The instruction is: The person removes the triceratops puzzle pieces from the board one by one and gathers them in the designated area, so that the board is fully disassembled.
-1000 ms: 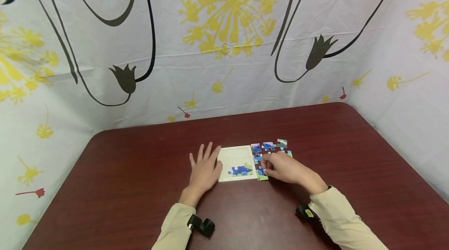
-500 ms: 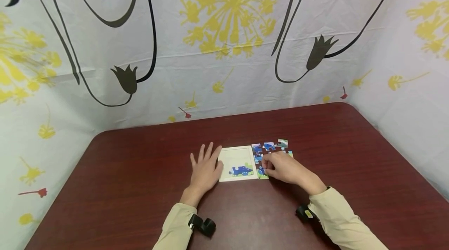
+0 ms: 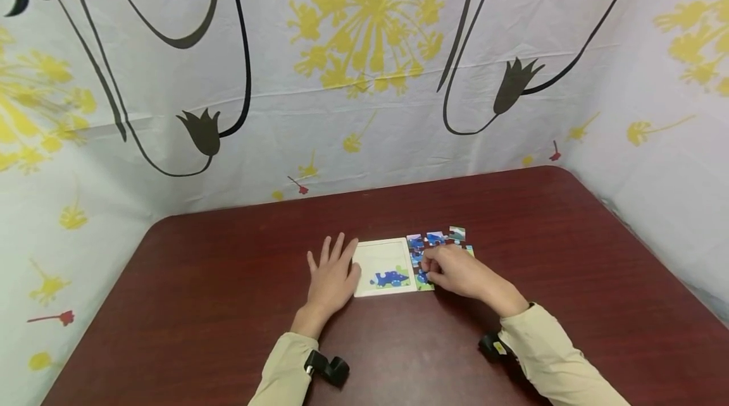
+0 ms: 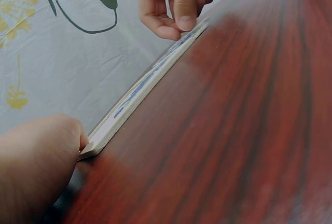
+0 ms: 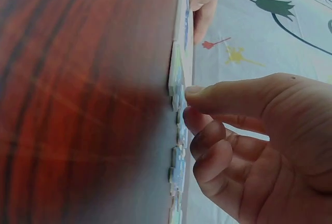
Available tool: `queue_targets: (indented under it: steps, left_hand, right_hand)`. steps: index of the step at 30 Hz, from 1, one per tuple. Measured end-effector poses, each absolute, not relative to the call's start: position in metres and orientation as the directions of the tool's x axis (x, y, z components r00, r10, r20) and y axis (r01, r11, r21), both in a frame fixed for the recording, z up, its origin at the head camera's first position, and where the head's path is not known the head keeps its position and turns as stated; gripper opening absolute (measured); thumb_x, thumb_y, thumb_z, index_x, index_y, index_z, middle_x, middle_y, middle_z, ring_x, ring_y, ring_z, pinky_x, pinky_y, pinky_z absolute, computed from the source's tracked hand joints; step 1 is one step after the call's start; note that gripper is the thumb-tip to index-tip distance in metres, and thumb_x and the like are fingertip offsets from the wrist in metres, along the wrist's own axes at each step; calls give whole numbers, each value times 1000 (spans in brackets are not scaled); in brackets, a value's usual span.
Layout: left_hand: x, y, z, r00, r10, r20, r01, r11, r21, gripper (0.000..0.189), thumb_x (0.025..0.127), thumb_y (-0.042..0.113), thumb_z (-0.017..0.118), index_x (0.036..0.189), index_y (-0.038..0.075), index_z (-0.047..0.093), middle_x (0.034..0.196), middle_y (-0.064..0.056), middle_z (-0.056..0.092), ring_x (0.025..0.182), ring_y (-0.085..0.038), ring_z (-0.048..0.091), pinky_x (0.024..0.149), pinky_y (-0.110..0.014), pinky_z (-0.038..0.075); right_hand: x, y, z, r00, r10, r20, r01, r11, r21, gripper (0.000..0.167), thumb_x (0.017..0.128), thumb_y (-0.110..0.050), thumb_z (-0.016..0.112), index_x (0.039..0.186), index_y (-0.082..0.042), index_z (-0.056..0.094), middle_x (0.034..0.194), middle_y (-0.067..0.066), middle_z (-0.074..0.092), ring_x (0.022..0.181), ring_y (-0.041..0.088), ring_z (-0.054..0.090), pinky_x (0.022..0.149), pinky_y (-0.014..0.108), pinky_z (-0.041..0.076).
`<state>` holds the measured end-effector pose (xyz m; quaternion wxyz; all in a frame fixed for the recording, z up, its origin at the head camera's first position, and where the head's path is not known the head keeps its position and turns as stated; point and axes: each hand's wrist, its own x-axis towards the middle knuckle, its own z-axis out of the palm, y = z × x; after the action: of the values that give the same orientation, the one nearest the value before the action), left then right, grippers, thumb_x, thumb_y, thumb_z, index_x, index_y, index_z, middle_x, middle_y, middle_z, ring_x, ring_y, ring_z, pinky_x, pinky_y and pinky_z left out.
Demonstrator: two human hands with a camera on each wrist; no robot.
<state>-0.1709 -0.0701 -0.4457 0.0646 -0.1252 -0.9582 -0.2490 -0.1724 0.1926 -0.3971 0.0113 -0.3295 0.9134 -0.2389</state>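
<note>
My left hand [image 3: 330, 286] lies on the table with fingers spread, its thumb side against the left edge of a white puzzle tray [image 3: 376, 293]. Fitted puzzle pieces [image 3: 393, 277] with a blue picture fill the tray's lower right part. My right hand [image 3: 457, 269] has curled fingers over the loose pieces at the tray's right. In the right wrist view its thumb [image 5: 196, 91] and forefinger tips meet the row of pieces [image 5: 178, 164]. They pinch at a blue and green puzzle piece [image 3: 423, 284] beside the tray's lower right corner; the contact is partly hidden.
Several loose pieces [image 3: 435, 238] lie flat right of the tray, some hidden under my right hand. The dark red table [image 3: 239, 279] extends around them, with a patterned cloth [image 3: 273, 109] rising behind its far edge. Black cameras are strapped at both wrists.
The blue and green piece has shifted slightly away from me relative to the tray, under my right fingers. My left hand and the tray stay in place; the head view shifts slightly.
</note>
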Motion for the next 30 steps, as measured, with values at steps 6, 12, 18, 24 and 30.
queue_targets:
  steps: [6,12,18,24,30]
  left_hand:
    - [-171,-70,-447,-959,207,191,274,843,462,49,95,29,41,143,19,39,151,-8,25,140,-32,10,102,-64,-2]
    - [-171,-71,-446,-960,202,191,270,844,463,49,95,29,41,143,19,40,151,-8,26,140,-32,9,102,-64,-3]
    - [-170,-71,-446,-959,204,195,273,843,462,49,95,29,42,143,18,40,150,-9,26,139,-33,10,102,-64,-3]
    - [-171,-70,-446,-959,203,198,274,846,457,50,94,29,42,143,18,40,150,-9,27,139,-33,10,102,-64,-2]
    - [-172,-70,-447,-958,208,197,276,852,444,49,95,30,42,142,18,41,150,-9,27,139,-33,10,102,-65,-2]
  right_hand:
    - [-172,192,-394,-789,-594,158,-594,671,-444,9,83,-1,63,82,-9,63,76,-6,60,64,3,53,58,24,43]
    - [-170,187,-388,-778,-605,171,-610,660,-439,9,86,-7,62,80,-13,62,70,-12,55,58,1,45,57,24,41]
    - [-165,175,-385,-747,-640,177,-642,627,-442,8,85,-6,64,81,-13,61,72,-12,53,62,4,48,58,24,42]
    - [-161,156,-382,-721,-675,157,-663,606,-439,10,83,-10,67,93,-8,65,84,-4,59,69,9,54,64,27,46]
    - [-160,140,-386,-727,-678,108,-664,654,-364,25,82,-15,69,104,-4,67,92,4,58,76,14,55,67,30,47]
